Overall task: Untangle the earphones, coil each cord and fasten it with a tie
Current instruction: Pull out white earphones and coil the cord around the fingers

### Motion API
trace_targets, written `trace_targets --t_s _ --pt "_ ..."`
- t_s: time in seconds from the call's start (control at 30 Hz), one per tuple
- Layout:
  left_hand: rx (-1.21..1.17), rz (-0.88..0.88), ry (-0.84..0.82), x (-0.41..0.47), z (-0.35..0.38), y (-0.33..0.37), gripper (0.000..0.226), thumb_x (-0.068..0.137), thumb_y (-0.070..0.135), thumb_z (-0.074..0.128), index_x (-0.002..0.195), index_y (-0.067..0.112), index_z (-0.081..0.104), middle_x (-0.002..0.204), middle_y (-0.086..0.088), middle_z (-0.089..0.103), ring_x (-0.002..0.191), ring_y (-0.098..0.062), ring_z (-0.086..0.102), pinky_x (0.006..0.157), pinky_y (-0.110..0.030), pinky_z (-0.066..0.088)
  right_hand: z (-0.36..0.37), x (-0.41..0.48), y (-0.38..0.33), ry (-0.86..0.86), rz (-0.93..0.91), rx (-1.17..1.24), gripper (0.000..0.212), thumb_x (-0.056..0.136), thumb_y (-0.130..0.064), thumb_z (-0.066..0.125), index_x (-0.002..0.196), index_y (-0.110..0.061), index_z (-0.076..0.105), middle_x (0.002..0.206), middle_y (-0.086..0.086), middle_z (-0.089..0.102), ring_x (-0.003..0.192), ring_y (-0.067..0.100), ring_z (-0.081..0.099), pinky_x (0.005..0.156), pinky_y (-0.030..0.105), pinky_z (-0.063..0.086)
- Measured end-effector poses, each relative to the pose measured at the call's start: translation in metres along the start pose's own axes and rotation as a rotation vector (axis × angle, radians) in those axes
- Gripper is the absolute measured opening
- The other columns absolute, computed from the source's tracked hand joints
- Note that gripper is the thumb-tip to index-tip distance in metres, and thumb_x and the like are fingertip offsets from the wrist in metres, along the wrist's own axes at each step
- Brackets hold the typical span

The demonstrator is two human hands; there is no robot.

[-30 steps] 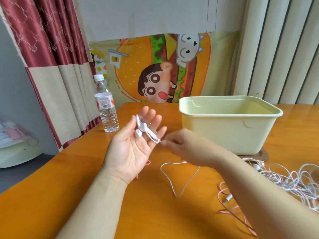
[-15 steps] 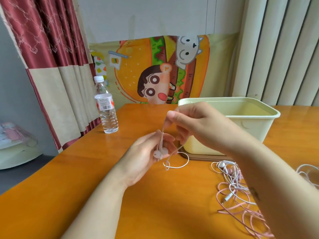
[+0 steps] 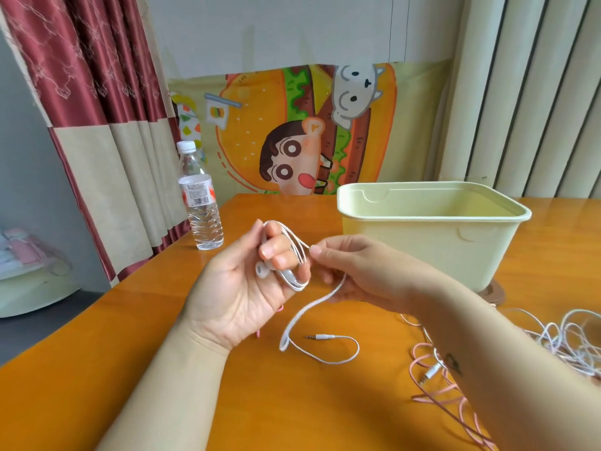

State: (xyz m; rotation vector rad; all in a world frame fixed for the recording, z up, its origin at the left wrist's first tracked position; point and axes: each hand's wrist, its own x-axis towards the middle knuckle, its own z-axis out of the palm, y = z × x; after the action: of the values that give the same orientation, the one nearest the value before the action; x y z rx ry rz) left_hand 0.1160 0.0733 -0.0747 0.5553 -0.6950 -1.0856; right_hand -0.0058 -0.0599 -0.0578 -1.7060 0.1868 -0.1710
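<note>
Right hand (image 3: 357,271) lower, grip on cord (image 3: 305,308)

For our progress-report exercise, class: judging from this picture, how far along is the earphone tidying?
Done: one white earphone set is free of the tangle. In hand: the left hand has a few loops of its cord around the fingers; the right hand pinches the cord. Its tail and plug lie uncoiled on the table. Left: finishing this coil, tying it, and the tangled pink and white pile at right.
</note>
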Motion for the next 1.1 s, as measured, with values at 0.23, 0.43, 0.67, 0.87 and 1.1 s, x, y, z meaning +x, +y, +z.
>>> trace_targets --t_s 0.23,0.43,0.67,0.87,1.1 --pt "-0.349 0.268 0.281 0.003 -0.007 0.010 0.024 0.095 0.020 0.042 0.099 0.011 0.064 0.078 0.004 0.066 0.075 -0.009 0.067 0.084 -0.041 0.056 0.003 0.000 0.007 -0.084 0.097 -0.046 0.024 0.101 -0.018 0.040 0.097 -0.010 0.062 0.053 -0.005 0.035 0.044 0.007 0.037 0.060 0.025 0.054" --pt "-0.356 0.391 0.541 0.009 -0.019 0.006 0.031 0.102 0.023 0.033 0.113 0.010 0.059 0.109 -0.004 0.071 0.102 -0.018 0.068 0.091 -0.045 0.048 0.006 -0.008 -0.006 -0.058 0.082 -0.452 0.038 0.102 -0.032 0.035 0.101 -0.011 0.066 0.049 -0.010 0.031 0.044 0.008 0.031 0.054 0.025 0.043" --pt "-0.036 0.379 0.559 0.011 -0.009 0.001 0.030 0.104 0.025 0.029 0.116 0.016 0.054 0.114 -0.002 0.068 0.112 -0.018 0.060 0.105 -0.041 0.037 0.010 -0.033 -0.041 -0.003 0.015 -0.880 0.037 0.101 -0.038 0.036 0.092 -0.025 0.070 0.052 -0.008 0.043 0.051 0.007 0.042 0.063 0.032 0.046" --pt "0.278 0.247 0.402 0.016 0.000 -0.018 0.025 0.100 0.024 0.034 0.118 0.020 0.050 0.120 -0.002 0.067 0.113 -0.014 0.060 0.105 -0.039 0.033 0.013 -0.041 -0.050 0.055 -0.029 -1.031 0.035 0.100 -0.036 0.038 0.089 -0.026 0.070 0.042 -0.023 0.048 0.046 -0.005 0.047 0.053 0.012 0.037" --pt "-0.043 0.147 0.400 0.015 0.003 -0.016 0.035 0.103 0.028 0.029 0.116 0.004 0.050 0.121 -0.010 0.063 0.112 -0.022 0.059 0.100 -0.041 0.041 0.014 -0.037 -0.056 0.236 -0.295 -1.026 0.037 0.099 -0.033 0.040 0.085 -0.016 0.070 0.089 -0.007 0.063 0.084 0.010 0.058 0.078 0.027 0.045"
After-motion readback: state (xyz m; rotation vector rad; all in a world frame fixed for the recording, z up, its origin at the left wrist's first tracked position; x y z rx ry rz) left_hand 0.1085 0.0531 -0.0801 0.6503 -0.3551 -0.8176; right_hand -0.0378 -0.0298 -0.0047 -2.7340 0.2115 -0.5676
